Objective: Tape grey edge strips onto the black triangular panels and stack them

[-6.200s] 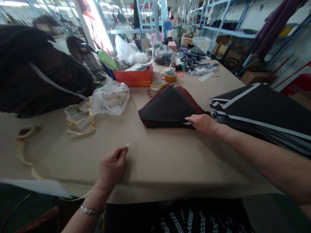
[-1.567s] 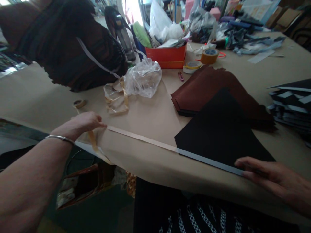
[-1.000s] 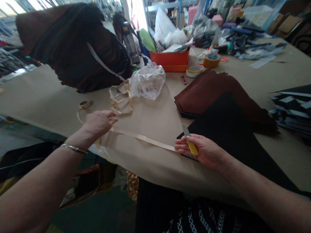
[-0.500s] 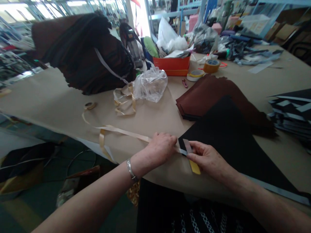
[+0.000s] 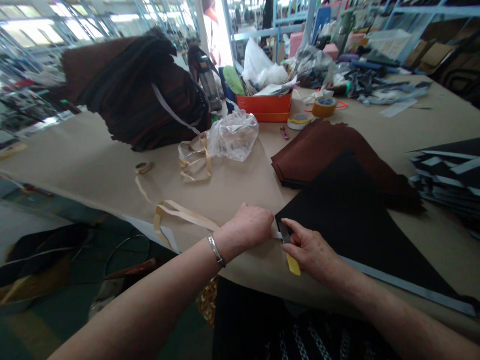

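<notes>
My left hand (image 5: 251,226) is closed on a cream tape strip (image 5: 187,215) at the front edge of the table. A short pale end of the strip shows between my two hands, by the left corner of a black sheet (image 5: 337,210). In my right hand (image 5: 309,247) is a yellow-handled flat blade (image 5: 293,265), pinched between thumb and fingers. Its metal part lies across the pale end beside the sheet's corner. Along the sheet's near edge runs a grey-white strip (image 5: 405,286). Farther left, a small tape roll (image 5: 144,168) rests on the table with its tail loose.
Brown sheets (image 5: 318,150) lie stacked beneath the black one. A tall dark stack (image 5: 138,95) stands back left, near a clear plastic bag (image 5: 234,134) and an orange box (image 5: 264,107). Tape rolls (image 5: 324,106) sit behind. Black-and-white pieces (image 5: 446,175) are piled at right.
The tape strip has gone from stretched to slack, curling left of my left hand. My right hand has moved slightly left and the blade has turned. The camera view has shifted a little.
</notes>
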A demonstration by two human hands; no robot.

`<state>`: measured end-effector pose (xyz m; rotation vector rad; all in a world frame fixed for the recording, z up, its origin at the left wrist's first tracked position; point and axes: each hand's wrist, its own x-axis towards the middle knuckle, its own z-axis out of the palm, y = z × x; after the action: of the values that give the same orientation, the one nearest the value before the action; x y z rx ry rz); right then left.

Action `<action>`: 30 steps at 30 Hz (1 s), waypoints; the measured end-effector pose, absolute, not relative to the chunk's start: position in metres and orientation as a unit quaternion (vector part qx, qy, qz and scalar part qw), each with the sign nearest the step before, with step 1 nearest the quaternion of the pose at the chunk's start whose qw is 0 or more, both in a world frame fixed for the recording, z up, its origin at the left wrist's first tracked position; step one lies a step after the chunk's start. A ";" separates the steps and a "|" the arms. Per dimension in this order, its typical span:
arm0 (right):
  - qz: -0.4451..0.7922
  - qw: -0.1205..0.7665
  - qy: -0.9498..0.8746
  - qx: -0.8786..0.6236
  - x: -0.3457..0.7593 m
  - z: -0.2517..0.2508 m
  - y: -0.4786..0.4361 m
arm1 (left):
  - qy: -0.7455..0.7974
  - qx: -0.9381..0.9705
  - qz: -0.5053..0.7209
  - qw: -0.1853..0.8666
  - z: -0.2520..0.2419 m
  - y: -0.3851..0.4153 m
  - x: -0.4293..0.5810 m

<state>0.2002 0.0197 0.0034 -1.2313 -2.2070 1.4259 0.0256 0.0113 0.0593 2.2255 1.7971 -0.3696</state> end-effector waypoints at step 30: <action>0.355 0.024 -0.835 -0.420 0.189 0.014 0.019 | 0.648 0.711 -0.140 0.235 0.072 0.024 0.025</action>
<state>0.1892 0.0194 0.0140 -1.3001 -2.5826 1.0989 0.0249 0.0245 0.0719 1.9504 1.7777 -0.3830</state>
